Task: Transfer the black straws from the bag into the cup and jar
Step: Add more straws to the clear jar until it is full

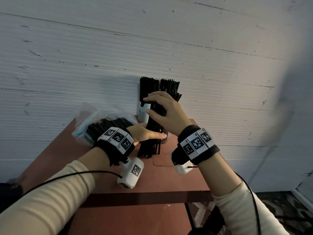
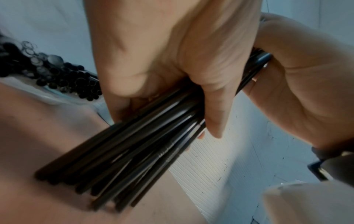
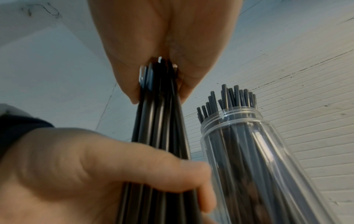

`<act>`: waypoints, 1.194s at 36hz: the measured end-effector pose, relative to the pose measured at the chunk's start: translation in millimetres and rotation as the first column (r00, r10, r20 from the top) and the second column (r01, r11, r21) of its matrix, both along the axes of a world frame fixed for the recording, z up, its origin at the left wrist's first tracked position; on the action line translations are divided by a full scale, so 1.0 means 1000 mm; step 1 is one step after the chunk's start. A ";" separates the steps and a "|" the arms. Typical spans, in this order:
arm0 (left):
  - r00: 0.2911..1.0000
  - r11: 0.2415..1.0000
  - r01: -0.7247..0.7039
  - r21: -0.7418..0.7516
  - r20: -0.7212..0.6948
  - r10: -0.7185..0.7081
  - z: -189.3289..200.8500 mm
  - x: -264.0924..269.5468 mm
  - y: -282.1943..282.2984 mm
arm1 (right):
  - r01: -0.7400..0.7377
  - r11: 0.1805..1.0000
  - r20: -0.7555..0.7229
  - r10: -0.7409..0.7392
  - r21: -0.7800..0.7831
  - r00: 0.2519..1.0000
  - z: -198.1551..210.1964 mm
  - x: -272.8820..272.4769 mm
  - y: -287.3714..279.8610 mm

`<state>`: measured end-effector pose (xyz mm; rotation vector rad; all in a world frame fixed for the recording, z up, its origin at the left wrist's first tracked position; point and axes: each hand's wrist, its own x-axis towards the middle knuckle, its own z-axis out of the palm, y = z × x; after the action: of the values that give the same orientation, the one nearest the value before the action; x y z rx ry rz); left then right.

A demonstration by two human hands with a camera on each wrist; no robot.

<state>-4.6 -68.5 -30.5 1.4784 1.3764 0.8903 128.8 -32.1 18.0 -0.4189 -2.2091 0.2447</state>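
A bundle of black straws (image 1: 150, 141) stands upright with its lower ends on the red-brown table (image 1: 152, 180). My left hand (image 1: 149, 134) grips the bundle low down, fingers wrapped round it (image 2: 134, 151). My right hand (image 1: 160, 112) grips the same bundle higher up (image 3: 162, 113). Behind the hands a white cup (image 1: 144, 114) holds upright black straws. To the cup's right, a clear jar (image 3: 258, 151) also holds several straws, their tops (image 1: 169, 87) showing above my right hand. The clear plastic bag (image 1: 94, 122) with more straws lies on the table at the left.
The table stands against a white ribbed wall (image 1: 84, 65). Its front edge (image 1: 152, 195) is near me, with a lower shelf below. Wrist cameras with cables hang under both wrists. Dark patterned floor (image 1: 279, 209) shows at the right.
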 end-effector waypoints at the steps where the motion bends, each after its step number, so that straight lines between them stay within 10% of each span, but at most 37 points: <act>1: 1.000 1.000 -0.004 -0.004 -0.010 0.004 -0.001 -0.001 0.001 | -0.003 1.000 -0.001 0.003 0.002 1.000 0.000 0.000 0.000; 21: 0.991 0.995 0.014 0.101 -0.132 -0.001 0.004 -0.001 -0.008 | 0.014 1.000 -0.073 -0.013 0.012 0.997 0.005 0.001 -0.008; 27: 0.995 0.958 0.059 0.281 -0.097 -0.033 0.024 -0.005 -0.022 | -0.057 0.964 -0.223 -0.003 -0.260 0.975 0.027 0.024 -0.016; 35: 0.892 0.914 0.381 0.141 -0.318 -0.322 0.042 0.007 -0.035 | -0.086 0.898 0.198 0.188 -0.432 0.962 0.027 0.028 -0.024; 43: 0.992 0.947 0.098 0.307 -0.103 -0.070 0.038 0.011 -0.009 | -0.087 0.924 -0.088 0.058 -0.373 0.994 0.049 0.024 -0.003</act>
<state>6.6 -77.9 7.7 1.8238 1.2678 1.0319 153.2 -34.9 66.8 -0.5262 -2.1045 0.7225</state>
